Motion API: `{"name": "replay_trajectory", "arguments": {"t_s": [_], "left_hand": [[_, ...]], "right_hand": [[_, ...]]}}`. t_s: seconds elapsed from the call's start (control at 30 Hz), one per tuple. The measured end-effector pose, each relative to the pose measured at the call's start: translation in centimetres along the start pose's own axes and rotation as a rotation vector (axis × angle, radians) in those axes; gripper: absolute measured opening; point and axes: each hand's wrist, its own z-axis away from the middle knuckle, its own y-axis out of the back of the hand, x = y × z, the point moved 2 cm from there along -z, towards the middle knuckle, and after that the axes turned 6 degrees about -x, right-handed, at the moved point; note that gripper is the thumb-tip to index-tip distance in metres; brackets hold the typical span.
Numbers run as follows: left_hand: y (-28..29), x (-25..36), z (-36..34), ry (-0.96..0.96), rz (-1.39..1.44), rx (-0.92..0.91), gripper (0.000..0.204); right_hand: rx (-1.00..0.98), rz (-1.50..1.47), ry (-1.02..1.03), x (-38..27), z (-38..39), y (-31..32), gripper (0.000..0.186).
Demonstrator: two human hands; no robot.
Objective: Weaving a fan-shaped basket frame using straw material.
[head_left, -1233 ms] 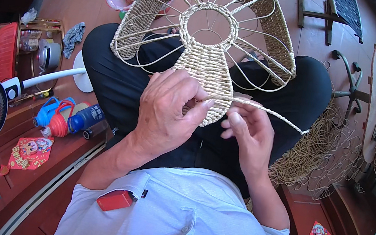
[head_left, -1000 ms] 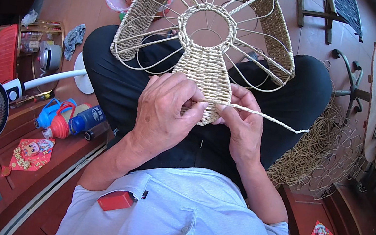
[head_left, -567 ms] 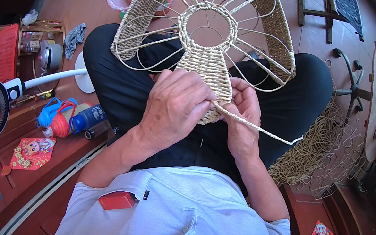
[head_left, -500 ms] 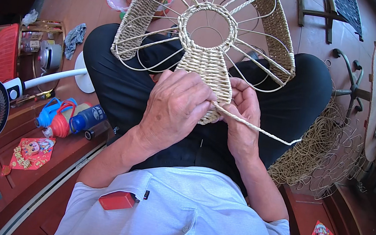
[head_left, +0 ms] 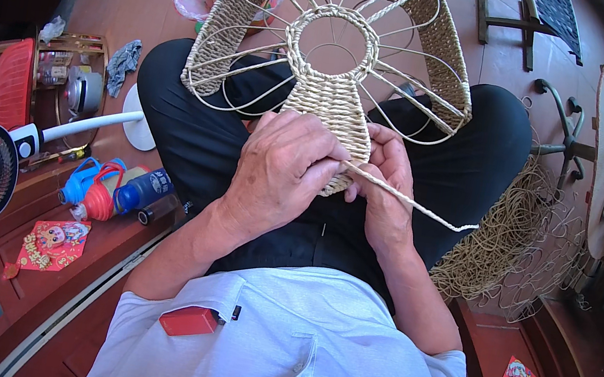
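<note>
I see the left hand [head_left: 283,156] pinching the cord [head_left: 419,205] between thumb and forefinger, right over the woven tongue [head_left: 330,110]. Right hand [head_left: 389,194] is at the tongue's right edge, fingers curled; partly hidden, so I can't tell what it pinches. Cord's free end runs off rightward across the dark trousers [head_left: 474,149]. Tongue joins the woven ring [head_left: 374,51] at its top; spoked basket frame [head_left: 219,41] around that. Coil heap [head_left: 493,254] off right.

light: even, fairly bright | shadows: soft | shirt [head_left: 256,331]: brightest | centre: sharp | rim: black, straight edges bowed
</note>
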Motion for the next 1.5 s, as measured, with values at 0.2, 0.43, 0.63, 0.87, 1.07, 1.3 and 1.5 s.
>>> {"name": "replay_trajectory", "arguments": {"t_s": [0.2, 0.43, 0.63, 0.87, 1.07, 1.3, 1.5], "left_hand": [[0.8, -0.3, 0.6, 0.129, 0.432, 0.055, 0.016], [2.1, -0.9, 1.5, 0.165, 0.620, 0.235, 0.015], [-0.2, 1.6, -0.5, -0.206, 0.171, 0.117, 0.018], [-2.9, 2.0, -2.1, -0.309, -0.169, -0.002, 0.014], [-2.7, 1.2, -2.1, -0.220, -0.029, 0.206, 0.013], [-1.1, 1.2, -0.3, -0.012, -0.050, 0.273, 0.016], [-0.5, 1.2, 0.4, 0.020, -0.005, 0.218, 0.014]], "right_hand": [[-0.005, 0.006, -0.087, -0.5, 0.2, 0.2, 0.046], [0.059, 0.065, -0.209, -5.5, 5.5, 3.8, 0.044], [0.517, 0.718, 0.006, -13.1, 11.9, 15.1, 0.032], [0.941, 0.879, 0.291, -21.4, 24.9, 39.3, 0.031], [1.240, 1.184, 0.234, -27.3, 28.4, 40.1, 0.042], [0.105, 0.795, -0.236, -12.3, 12.8, 7.9, 0.025], [0.057, 0.241, -0.137, -3.4, 3.0, 0.9, 0.044]]}}
